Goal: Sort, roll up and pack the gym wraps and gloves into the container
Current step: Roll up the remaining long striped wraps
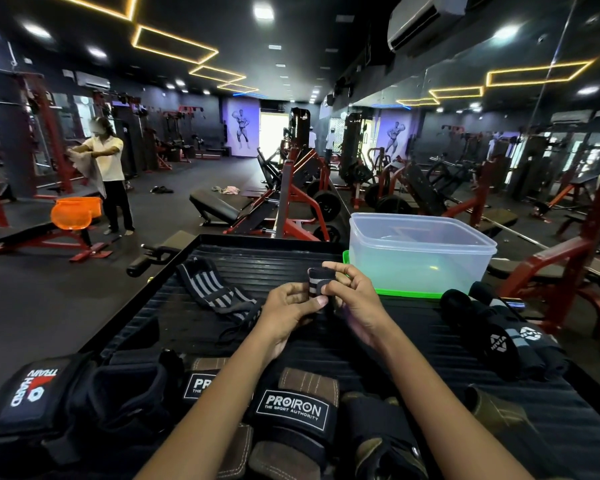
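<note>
A: What did the hands hold?

B: A rolled wrap point(316, 285), black with grey stripes, stood upright between them above the middle of the worktop point(326, 341). The left hand point(291, 308) pinched its lower part, thumb across the front; the right hand point(349, 289) closed its fingers on the top and side.

A: And the other pieces?

B: A second striped wrap point(219, 294) lay unrolled and flat to the left, near the hands but apart from them. Brown and black gloves point(297, 415) lay along the near edge, a black glove point(45, 396) at the near left corner, and a dark bundle of gloves point(510, 337) at the right edge.

A: Where was the container?

B: A clear container point(420, 251) stood open at the far right corner on a green lid point(409, 292), just beyond the right hand.

A: What room remained?

B: The ribbed surface was bare between the hands and the far raised rim, and between the right forearm and the bundle.

A: Any writing?

B: "PROIRON THE SPORT AUTHORITY" on the brown gloves, "TRAIN HARD" on the left one, and "NIVIA" on the bundle.
</note>
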A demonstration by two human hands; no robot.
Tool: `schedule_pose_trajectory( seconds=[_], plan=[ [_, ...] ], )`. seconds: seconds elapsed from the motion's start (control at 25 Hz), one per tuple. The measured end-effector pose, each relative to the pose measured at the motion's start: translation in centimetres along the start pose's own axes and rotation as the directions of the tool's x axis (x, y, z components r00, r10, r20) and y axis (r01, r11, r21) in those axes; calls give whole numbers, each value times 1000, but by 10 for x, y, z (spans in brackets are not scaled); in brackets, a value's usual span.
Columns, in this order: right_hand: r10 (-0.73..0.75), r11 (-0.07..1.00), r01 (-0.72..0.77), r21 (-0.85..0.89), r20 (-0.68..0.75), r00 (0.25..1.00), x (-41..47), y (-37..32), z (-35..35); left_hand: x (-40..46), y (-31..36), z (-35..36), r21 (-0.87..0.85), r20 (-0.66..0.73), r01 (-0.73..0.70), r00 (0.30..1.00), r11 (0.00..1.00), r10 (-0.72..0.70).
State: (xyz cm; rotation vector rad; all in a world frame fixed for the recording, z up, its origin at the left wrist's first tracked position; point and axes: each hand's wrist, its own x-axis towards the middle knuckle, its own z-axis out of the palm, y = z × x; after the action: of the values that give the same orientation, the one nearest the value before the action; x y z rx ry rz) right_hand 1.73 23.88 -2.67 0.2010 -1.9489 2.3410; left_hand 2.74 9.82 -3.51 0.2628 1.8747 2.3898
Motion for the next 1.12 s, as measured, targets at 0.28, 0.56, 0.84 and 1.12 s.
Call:
schedule_pose_trajectory(
  seconds=[0.28,0.56,0.84,1.12],
  plan=[
    [-65,985,77,-152,86,994,1,8,-1,7,-5,-4,198,-107,-118,984,973,141],
    [-197,772,-36,-634,-292,936,6,9,-18,9,-14,-9,604,-76,-58,989,795,130],
    [-226,808,-304,-504,-742,631,8,7,-71,10,-14,-6,573,-45,-4,998,819,36],
    [-218,846,-305,-437,-806,550,3,7,-88,7,-14,-4,545,-34,-28,998,838,55]
  ],
)
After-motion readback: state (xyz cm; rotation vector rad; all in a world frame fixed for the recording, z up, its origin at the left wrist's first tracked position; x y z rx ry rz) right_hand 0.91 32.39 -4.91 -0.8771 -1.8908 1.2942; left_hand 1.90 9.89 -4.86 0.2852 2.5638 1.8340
